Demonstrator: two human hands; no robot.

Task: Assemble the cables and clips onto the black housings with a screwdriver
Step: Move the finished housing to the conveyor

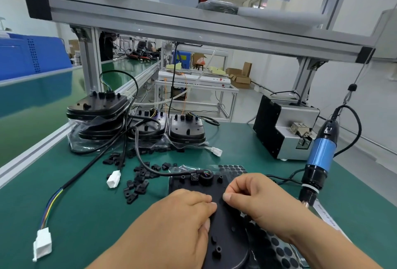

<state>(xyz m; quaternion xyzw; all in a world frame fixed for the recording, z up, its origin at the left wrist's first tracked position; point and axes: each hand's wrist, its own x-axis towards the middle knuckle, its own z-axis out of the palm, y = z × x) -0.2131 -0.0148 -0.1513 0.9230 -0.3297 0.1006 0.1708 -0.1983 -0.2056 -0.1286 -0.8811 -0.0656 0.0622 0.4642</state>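
A black housing [225, 221] lies flat on the green mat right in front of me. A black cable [137, 146] runs into its far end, and a clip [194, 176] sits beside the cable's entry. My left hand [178, 221] lies over the housing's left edge, fingers curled on top and thumb against the side. My right hand [257, 195] pinches thumb and forefinger together just above the housing's upper face, on something small and dark that I cannot make out clearly. A blue and black electric screwdriver [321, 155] hangs at the right, untouched. Loose black clips [137, 182] are scattered to the left.
A sheet of round black pads [277, 249] lies under the housing's right side. More housings with cables [187, 131] and a stack [96, 105] stand at the back. White connectors [113, 179] lie at the left. A grey screw feeder [283, 127] stands at the right.
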